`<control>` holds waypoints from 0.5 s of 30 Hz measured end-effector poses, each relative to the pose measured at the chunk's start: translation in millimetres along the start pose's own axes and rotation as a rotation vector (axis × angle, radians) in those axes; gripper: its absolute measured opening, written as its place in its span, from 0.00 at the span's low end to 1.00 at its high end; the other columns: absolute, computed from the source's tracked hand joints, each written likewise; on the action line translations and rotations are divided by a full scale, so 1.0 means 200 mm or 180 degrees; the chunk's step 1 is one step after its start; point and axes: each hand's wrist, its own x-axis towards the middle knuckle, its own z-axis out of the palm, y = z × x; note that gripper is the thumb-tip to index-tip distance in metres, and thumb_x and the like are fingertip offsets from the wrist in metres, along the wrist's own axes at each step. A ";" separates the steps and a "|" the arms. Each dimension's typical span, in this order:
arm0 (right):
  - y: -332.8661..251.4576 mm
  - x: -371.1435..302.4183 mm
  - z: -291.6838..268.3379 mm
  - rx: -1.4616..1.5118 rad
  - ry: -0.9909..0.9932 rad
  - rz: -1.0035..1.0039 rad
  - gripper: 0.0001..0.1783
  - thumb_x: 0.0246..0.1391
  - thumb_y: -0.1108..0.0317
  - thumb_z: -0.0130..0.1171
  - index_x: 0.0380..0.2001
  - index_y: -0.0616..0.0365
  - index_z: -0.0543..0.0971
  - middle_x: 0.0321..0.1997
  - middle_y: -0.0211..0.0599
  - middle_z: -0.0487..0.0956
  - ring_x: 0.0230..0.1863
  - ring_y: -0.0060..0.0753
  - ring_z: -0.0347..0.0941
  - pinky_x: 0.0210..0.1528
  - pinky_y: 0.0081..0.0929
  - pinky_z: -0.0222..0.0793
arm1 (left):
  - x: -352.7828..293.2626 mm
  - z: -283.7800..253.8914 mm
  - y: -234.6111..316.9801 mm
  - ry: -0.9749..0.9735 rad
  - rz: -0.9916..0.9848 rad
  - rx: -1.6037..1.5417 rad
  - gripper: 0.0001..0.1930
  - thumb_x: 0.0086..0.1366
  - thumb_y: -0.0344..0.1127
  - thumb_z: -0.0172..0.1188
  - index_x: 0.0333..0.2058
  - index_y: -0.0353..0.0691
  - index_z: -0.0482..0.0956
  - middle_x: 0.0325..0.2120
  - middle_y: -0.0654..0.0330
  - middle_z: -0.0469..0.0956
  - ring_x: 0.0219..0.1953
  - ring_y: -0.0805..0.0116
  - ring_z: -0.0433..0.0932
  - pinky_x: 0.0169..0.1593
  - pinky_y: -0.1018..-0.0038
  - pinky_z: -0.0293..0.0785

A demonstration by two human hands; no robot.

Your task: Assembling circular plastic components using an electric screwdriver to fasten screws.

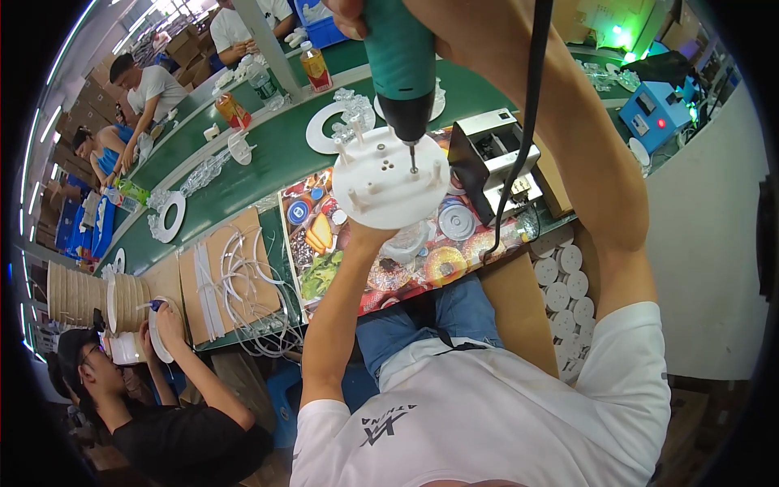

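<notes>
My left hand [370,235] supports a white round plastic base [381,199] with small upright posts from below; the plate hides most of its fingers. Above it, my right hand [448,23] grips a teal and black electric screwdriver [402,69] pointing down. The thin bit touches the base at a small hole or screw right of its centre. Behind the base, white rings [319,130] lie on the green belt. To its right stands a black and silver metal device [495,158].
A cardboard box of white round parts [568,288] sits by my right side. Left are white strips and tubing [243,280] on cardboard. A person in black [178,430] handles a white ring at the lower left. A blue box-shaped machine [659,116] stands far right; a black cable [531,89] hangs down.
</notes>
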 end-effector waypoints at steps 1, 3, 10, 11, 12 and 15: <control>-0.01 0.00 0.00 0.0004 0.0000 0.0006 0.09 0.44 0.70 0.57 0.24 0.65 0.71 0.19 0.37 0.72 0.13 0.25 0.67 0.17 0.27 0.68 | 0.00 -0.01 -0.02 -0.0092 0.0023 0.0066 0.36 0.48 0.39 0.68 0.57 0.43 0.64 0.53 0.55 0.69 0.55 0.60 0.69 0.61 0.61 0.59; 0.00 0.03 -0.09 0.0539 -0.0219 -0.0379 0.08 0.44 0.71 0.57 0.26 0.64 0.70 0.21 0.37 0.72 0.13 0.24 0.67 0.16 0.26 0.69 | 0.02 0.00 -0.02 -0.0201 0.0080 0.0061 0.35 0.51 0.40 0.66 0.58 0.44 0.63 0.55 0.55 0.67 0.58 0.59 0.66 0.63 0.60 0.55; 0.14 -0.36 -0.46 -0.0795 0.0988 -0.0327 0.20 0.44 0.74 0.54 0.44 0.66 0.66 0.27 0.44 0.74 0.14 0.26 0.68 0.15 0.23 0.67 | 0.02 -0.03 -0.05 -0.0590 0.0054 0.0231 0.32 0.59 0.44 0.58 0.61 0.48 0.60 0.61 0.59 0.60 0.64 0.58 0.56 0.68 0.59 0.39; 0.21 -0.44 -0.52 -0.0842 0.0996 -0.0282 0.20 0.44 0.74 0.54 0.44 0.66 0.66 0.27 0.44 0.74 0.14 0.26 0.68 0.15 0.23 0.67 | 0.00 -0.05 -0.05 -0.0523 0.0026 0.0578 0.32 0.60 0.44 0.57 0.62 0.48 0.59 0.62 0.57 0.60 0.65 0.58 0.55 0.68 0.60 0.41; 0.26 -0.54 -0.60 -0.0901 0.1009 -0.0065 0.20 0.43 0.78 0.55 0.42 0.67 0.68 0.26 0.43 0.75 0.17 0.26 0.70 0.19 0.21 0.68 | 0.01 -0.05 -0.04 -0.0481 0.0016 0.0881 0.32 0.61 0.44 0.56 0.62 0.48 0.58 0.62 0.56 0.60 0.65 0.58 0.54 0.68 0.61 0.43; 0.48 -0.80 -0.77 -0.0953 0.1076 0.0159 0.21 0.43 0.83 0.56 0.44 0.67 0.67 0.29 0.44 0.76 0.20 0.27 0.72 0.23 0.24 0.70 | 0.02 -0.06 0.02 -0.0587 -0.0483 0.0145 0.33 0.62 0.42 0.55 0.64 0.46 0.54 0.63 0.54 0.57 0.65 0.58 0.54 0.67 0.62 0.47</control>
